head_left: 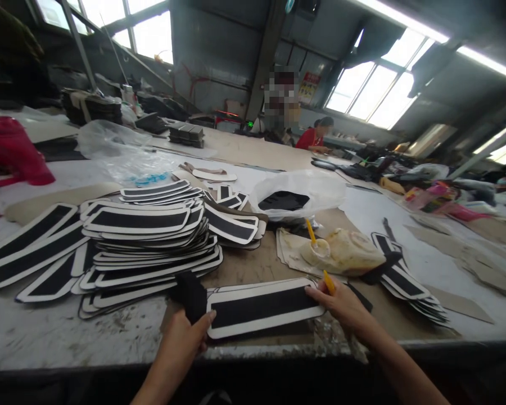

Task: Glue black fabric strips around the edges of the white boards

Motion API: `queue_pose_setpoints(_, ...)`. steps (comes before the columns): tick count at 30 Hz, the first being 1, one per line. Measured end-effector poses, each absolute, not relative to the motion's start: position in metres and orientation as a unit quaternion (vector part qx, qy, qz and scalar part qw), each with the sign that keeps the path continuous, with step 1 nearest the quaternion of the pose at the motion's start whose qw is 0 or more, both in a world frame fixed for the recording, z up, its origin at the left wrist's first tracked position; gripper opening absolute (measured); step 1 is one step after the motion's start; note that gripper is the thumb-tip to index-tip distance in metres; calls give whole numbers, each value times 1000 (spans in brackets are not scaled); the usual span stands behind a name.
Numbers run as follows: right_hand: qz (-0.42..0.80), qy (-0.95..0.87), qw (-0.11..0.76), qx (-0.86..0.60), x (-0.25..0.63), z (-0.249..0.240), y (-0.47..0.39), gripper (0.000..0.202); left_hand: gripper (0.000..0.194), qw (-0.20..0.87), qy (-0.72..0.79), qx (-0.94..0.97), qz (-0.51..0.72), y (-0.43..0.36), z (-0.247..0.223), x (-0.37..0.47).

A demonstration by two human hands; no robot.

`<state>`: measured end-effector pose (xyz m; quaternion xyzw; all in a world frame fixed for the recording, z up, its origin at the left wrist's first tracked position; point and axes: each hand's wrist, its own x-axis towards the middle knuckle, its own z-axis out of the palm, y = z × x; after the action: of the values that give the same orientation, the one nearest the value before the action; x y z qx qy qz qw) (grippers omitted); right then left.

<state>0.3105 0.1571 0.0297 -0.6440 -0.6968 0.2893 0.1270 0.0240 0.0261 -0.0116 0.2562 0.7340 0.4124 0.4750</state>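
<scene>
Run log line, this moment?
left hand: black-and-white panel, left end | right hand: panel's right end, yellow tool | panel stack: at left

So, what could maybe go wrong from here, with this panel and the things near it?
The yellow tool in the right grip is very near the bordered panel and might mark it. The uneven panel stack could slide if bumped. The small cup with a yellow stick may tip.

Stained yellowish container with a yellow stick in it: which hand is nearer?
Right. The right hand is just in front of the container, at the right end of the black-and-white strip; the left hand is farther off, at the strip's left end.
</scene>
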Motion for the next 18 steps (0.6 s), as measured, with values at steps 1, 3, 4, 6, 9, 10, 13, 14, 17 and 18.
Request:
queue_pose_setpoints(1, 324, -674, 151, -646, 309, 34, 155, 33, 33, 474, 731, 252, 421, 25, -9, 25)
queue_pose_setpoints(3, 400, -624, 201, -641, 306, 43, 148, 33, 34, 471, 726, 246, 437, 22, -4, 26)
queue_pose_setpoints(4, 438, -600, 220, -632, 305, 48, 145, 34, 34, 471, 724, 242, 442, 20, -1, 26)
queue_pose_setpoints(6, 502, -570, 237, -605, 302, 55, 139, 34, 35, 464, 727, 233, 449, 17, 6, 26)
queue_pose_setpoints(9, 567, -556, 237, -560, 302, 62, 132, 35, 38, 445, 730, 226, 466, 11, 19, 22)
queue_pose_setpoints(10, 583, -550, 240, -547, 303, 63, 130, 35, 41, 443, 727, 230, 472, 8, 24, 19)
queue_pose_setpoints(13, 630, -522, 252, -517, 304, 64, 124, 34, 44, 466, 707, 235, 477, 2, 33, 11)
queue_pose_setpoints(14, 641, -514, 257, -509, 305, 64, 122, 33, 43, 480, 699, 227, 479, 0, 35, 9)
queue_pose_setpoints(17, 655, -498, 272, -499, 305, 63, 115, 31, 39, 510, 669, 198, 503, -3, 34, 8)
queue_pose_setpoints(18, 658, -493, 275, -498, 306, 62, 114, 30, 38, 514, 659, 194, 514, -4, 33, 9)
